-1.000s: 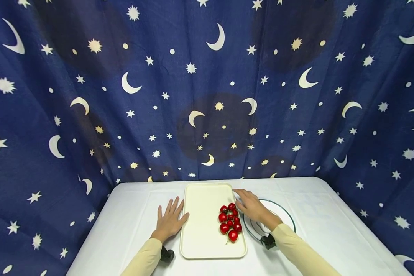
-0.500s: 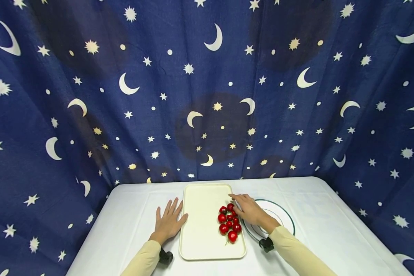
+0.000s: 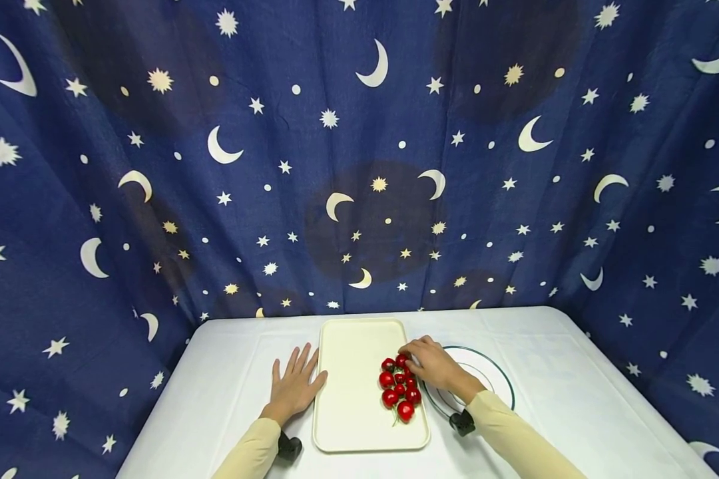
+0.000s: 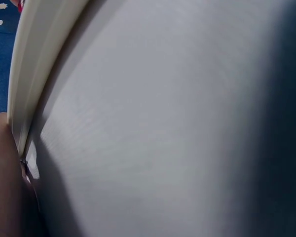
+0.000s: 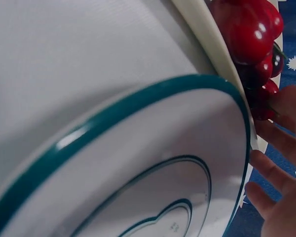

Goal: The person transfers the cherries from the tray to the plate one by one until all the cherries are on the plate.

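Observation:
A bunch of red cherry tomatoes (image 3: 400, 389) on a green stem lies along the right side of a cream tray (image 3: 347, 379). My right hand (image 3: 434, 362) is at the bunch's far end; in the right wrist view its thumb and forefinger pinch the last tomato (image 5: 262, 101), and the other fingers stay spread beside the tray rim. My left hand (image 3: 293, 386) lies flat with straight fingers at the tray's left edge, its thumb touching the rim. The left wrist view shows the tray's side wall (image 4: 44, 54) and a sliver of that hand.
A white plate (image 3: 494, 372) with a dark green rim stands right of the tray, partly under my right forearm; rings and a heart outline mark its middle. A white cloth (image 3: 551, 399) covers the table. A blue star-and-moon curtain (image 3: 359, 159) hangs behind and at both sides.
My right hand has come from beside the tray's far right corner toward me and left, and its fingers have closed on the end tomato. My left hand has kept its place.

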The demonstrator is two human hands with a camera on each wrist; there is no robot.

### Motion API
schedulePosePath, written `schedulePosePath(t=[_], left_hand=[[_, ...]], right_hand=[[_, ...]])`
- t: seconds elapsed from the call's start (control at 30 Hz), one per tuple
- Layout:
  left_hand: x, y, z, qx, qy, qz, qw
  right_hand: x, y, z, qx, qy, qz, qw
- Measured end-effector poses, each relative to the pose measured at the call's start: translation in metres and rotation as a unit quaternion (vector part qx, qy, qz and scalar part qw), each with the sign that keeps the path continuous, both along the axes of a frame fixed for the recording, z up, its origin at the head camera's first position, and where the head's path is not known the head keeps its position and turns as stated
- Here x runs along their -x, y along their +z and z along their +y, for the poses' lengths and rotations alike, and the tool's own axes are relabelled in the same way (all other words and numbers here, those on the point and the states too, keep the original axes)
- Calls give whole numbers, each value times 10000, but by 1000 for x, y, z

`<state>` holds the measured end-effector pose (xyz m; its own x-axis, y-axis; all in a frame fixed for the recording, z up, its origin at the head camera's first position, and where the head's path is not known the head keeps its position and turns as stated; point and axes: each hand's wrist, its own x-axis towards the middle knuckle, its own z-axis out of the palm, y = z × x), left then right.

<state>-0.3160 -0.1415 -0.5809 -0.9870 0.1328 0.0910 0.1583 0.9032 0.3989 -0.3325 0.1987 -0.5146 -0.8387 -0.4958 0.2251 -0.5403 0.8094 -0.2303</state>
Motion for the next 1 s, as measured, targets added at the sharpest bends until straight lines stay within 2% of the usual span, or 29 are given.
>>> schedulePosePath(t=[0.27,0.5,0.8,1.0], left_hand=[[-2,0,1,27,12,47,10000],[-4,0,3,-42,-27,110,9999],[-1,-5,0,-6,53,79,10000],[2,-4,0,73,47,98,9999]], right_hand=[[-1,-1,-1,-4,-84,-90,9999],[-2,0,-1,-132,53,97,9999],[2,-1,-1,-40,291,297,9991],[4,-1,-1,11,304,291,9991]])
